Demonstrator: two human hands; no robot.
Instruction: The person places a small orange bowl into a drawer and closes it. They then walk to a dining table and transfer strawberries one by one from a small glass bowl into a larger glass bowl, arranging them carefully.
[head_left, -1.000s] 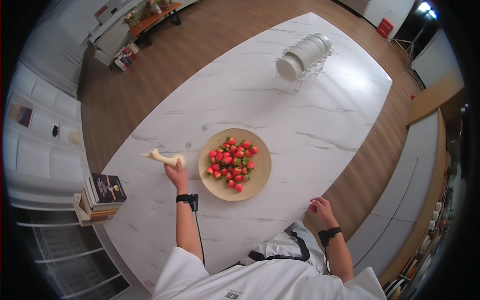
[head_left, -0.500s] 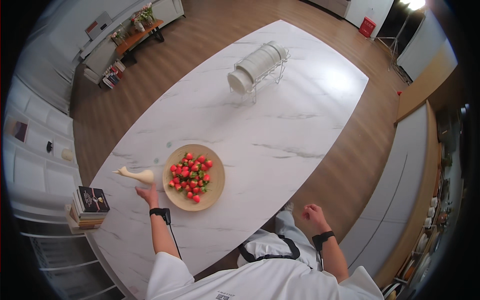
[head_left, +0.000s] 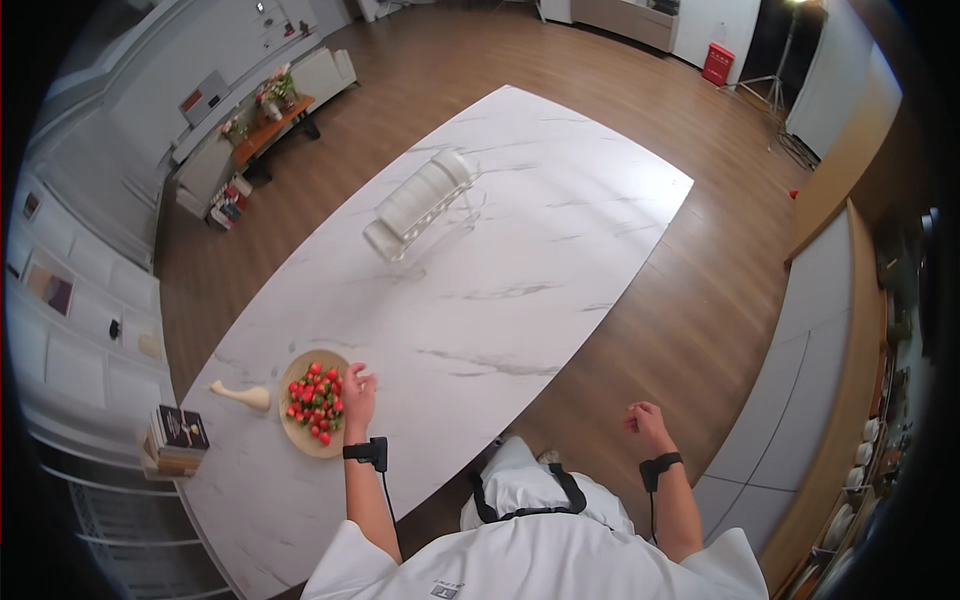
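Observation:
My left hand (head_left: 360, 392) reaches over the marble-patterned table (head_left: 480, 320), at the right rim of a beige round bowl (head_left: 302, 442). Its fingers are apart and nothing shows in them. Red strawberries (head_left: 317, 402) with green leaves are heaped in the bowl. Left of it a cream long-necked vase (head_left: 245, 395) lies on its side. My right hand (head_left: 647, 420) hangs over the floor beyond the table's right edge, its fingers loosely curled with nothing visible in them. Each wrist wears a black strap with a cable.
A wire rack (head_left: 465, 217) holding a row of white dishes (head_left: 425, 195) stands toward the table's far left side. A stack of books (head_left: 180, 435) is at the near left edge. Grey cabinets (head_left: 780, 400) run along the right. A red bin (head_left: 718, 63) stands far off.
My left hand has moved from beside the vase, across to the bowl's right side. My right hand stays off the table. The view has shifted, so the table and rack appear further left.

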